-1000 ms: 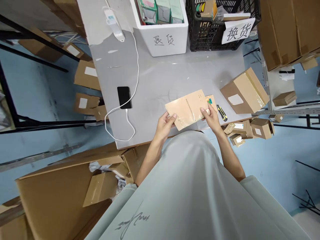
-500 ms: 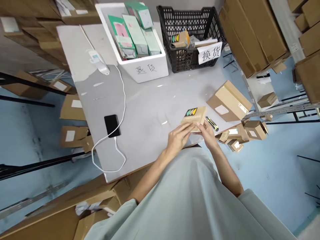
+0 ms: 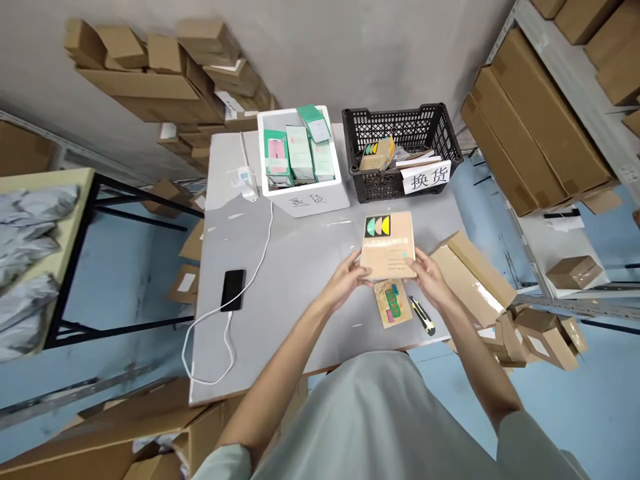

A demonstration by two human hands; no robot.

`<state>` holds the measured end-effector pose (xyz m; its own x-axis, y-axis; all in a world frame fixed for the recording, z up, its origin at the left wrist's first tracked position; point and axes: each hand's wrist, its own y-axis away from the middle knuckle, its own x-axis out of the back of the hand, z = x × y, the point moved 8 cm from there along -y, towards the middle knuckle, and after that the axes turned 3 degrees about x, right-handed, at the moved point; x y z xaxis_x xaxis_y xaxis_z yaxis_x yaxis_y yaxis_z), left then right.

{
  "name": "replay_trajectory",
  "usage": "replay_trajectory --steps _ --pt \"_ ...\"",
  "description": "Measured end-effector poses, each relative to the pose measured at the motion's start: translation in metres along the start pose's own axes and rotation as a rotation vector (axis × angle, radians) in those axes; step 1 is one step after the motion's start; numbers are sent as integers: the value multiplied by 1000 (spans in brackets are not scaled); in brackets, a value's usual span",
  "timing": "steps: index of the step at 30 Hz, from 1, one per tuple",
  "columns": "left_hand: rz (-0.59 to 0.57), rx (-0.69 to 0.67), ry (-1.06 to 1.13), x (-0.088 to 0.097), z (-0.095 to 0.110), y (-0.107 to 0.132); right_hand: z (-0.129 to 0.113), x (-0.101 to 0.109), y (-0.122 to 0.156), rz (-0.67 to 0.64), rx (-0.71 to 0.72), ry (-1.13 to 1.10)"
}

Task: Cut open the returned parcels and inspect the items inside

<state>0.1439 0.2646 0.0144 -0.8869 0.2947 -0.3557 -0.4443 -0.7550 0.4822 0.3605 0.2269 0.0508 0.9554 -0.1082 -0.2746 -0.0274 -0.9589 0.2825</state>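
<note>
A tan book [image 3: 388, 248] with a black panel of coloured half circles on its cover is held over the table, its front facing me. My left hand [image 3: 349, 280] is closed on its lower left corner. At the lower right edge, my right hand [image 3: 427, 272] grips the same book. Just below, a small tan card [image 3: 393, 304] with a green and pink print lies on the tabletop, its upper edge close to the book. A yellow and black box cutter [image 3: 423, 316] rests right of the card, nearest my right hand.
On the grey table [image 3: 300, 267] stand a white foam box [image 3: 306, 203] of green and white cartons and a black crate [image 3: 373, 187] holding a similar book. A phone [image 3: 233, 290] with a white cable lies left. An open cardboard box [image 3: 470, 277] sits right, beside more boxes.
My hands have moved the book away from my body and turned its cover towards me. The card on the table now shows. The view has tilted up, revealing more wall and shelving.
</note>
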Motion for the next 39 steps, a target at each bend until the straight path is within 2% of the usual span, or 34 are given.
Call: replay_trajectory --steps 4,7,9,11,16,18,20,22,24,26,29,31,34,36,39 --pt "67 -147 -56 2 69 -73 -31 19 -99 -60 34 38" --pt "112 -242 -94 6 116 -131 -54 31 -175 -37 67 59" --pt "156 -302 -79 8 142 -169 -69 39 -219 -2 79 54" --pt "206 -305 -45 6 160 -206 -82 48 -255 41 72 26" --pt "279 -296 25 -22 194 -280 -108 84 -312 193 55 -74" --pt "319 -283 22 -32 201 -299 -116 100 -324 279 78 -114" --pt "372 -254 -9 -37 197 -309 -118 117 -329 374 80 -118" --pt "394 -225 -40 -38 179 -306 -114 131 -324 426 46 -71" --pt "360 -203 -68 -37 148 -291 -104 139 -305 406 10 14" --pt "307 -186 -156 -32 105 -264 -88 140 -269 338 2 102" --pt "392 -36 -280 -7 20 -207 -53 127 -190 185 62 157" --pt "432 80 -289 9 -39 -166 -16 114 -131 105 63 170" --pt "501 254 -293 27 -117 -104 57 102 -54 70 -59 176" --pt "551 367 -299 33 -161 -68 107 101 -17 96 -174 216" --pt "603 509 -298 33 -214 -30 172 102 18 86 -332 360"
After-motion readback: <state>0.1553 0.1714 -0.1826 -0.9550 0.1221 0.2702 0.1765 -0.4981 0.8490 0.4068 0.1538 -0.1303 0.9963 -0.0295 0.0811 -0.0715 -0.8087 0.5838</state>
